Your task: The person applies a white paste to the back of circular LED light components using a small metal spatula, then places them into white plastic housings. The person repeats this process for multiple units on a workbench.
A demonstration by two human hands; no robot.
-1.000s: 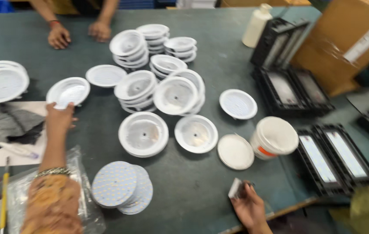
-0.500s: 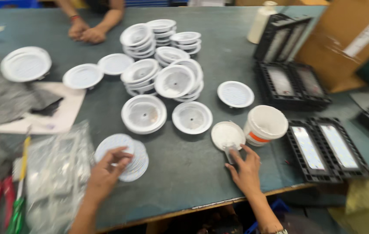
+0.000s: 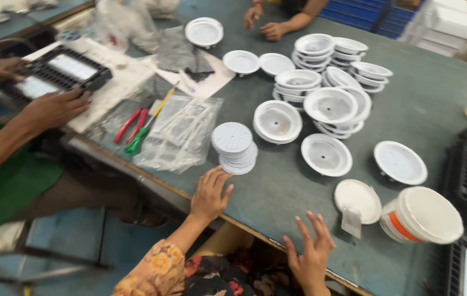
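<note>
Both hands are empty and sit at the near edge of the grey-green counter (image 3: 436,109), so this looks like a pause between grasps rather than a hold. The left hand (image 3: 210,193) rests on the counter edge with its fingers (image 3: 223,181) loosely curled and closed on nothing. The stack of round white discs (image 3: 234,147) lies just beyond those fingers at about 1 o'clock, near them but not touching. The right hand (image 3: 310,249) hovers at the edge with its fingers spread wide and nothing between them. At its 1 o'clock lies a flat white disc (image 3: 358,200) with a small tag hanging from it, and the white tub (image 3: 422,215) lies on its side at the disc's 3 o'clock.

At 9 o'clock from the stack is a clear plastic bag (image 3: 181,131), with red and green pliers (image 3: 135,127) beyond it. White round housings (image 3: 277,120) spread from 12 to 3 o'clock, some of them stacked.

At the far left a co-worker's hand (image 3: 52,107) rests by a black lamp frame (image 3: 58,71), and another person's hands (image 3: 263,22) wait at the far edge.

To take the top disc, I judge the left fingers would need a short reach forward and a pinch at its thin rim, lifting it clear without sliding the discs beneath
</note>
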